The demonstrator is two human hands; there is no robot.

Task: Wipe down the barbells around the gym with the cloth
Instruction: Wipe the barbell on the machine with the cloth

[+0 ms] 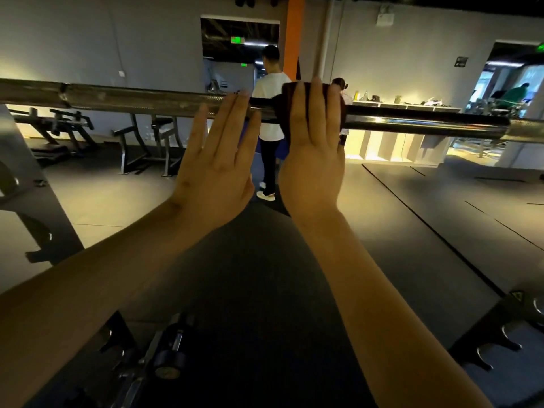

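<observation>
Barbell [132, 100]: one, lying level across the whole view; knurled steel on the left stretch, smooth and shiny on the right.
Cloth [281, 113]: one, dark, draped over the barbell near mid-view, pinned beneath the right hand.
Right hand [313, 148]: flat on the cloth, four fingers straight and close together, pressing it onto the bar; thumb hidden.
Left hand [217, 160]: just beside the right, fingers straight and slightly spread, tips touching bare steel; holding nothing.
Hands counted: two, both bare, forearms reaching up from the bottom edge.
Other people: three. Person in white shirt [270, 89], back turned, just beyond the bar; a second head [338, 82], mostly hidden behind the right fingers; person in green [518, 92], in the far right doorway.
Green lit signs: three. Upper sign [238, 40] and lower sign [243, 65] in the middle doorway, corner sign [541, 46] over the right doorway; lettering too small to read.
Orange pillar [294, 36]: one, right of the middle doorway.
Wall notice [461, 61]: one dark square, print unreadable.
Counter [406, 106]: one, long and pale, carrying several small items too small to tell.
Gym machines [147, 134]: two dark frames by the left wall.
Rack hooks [485, 357]: at least three curved metal ones, bottom right.
Yellow sticker [515, 295]: one, above the hooks, unreadable.
</observation>
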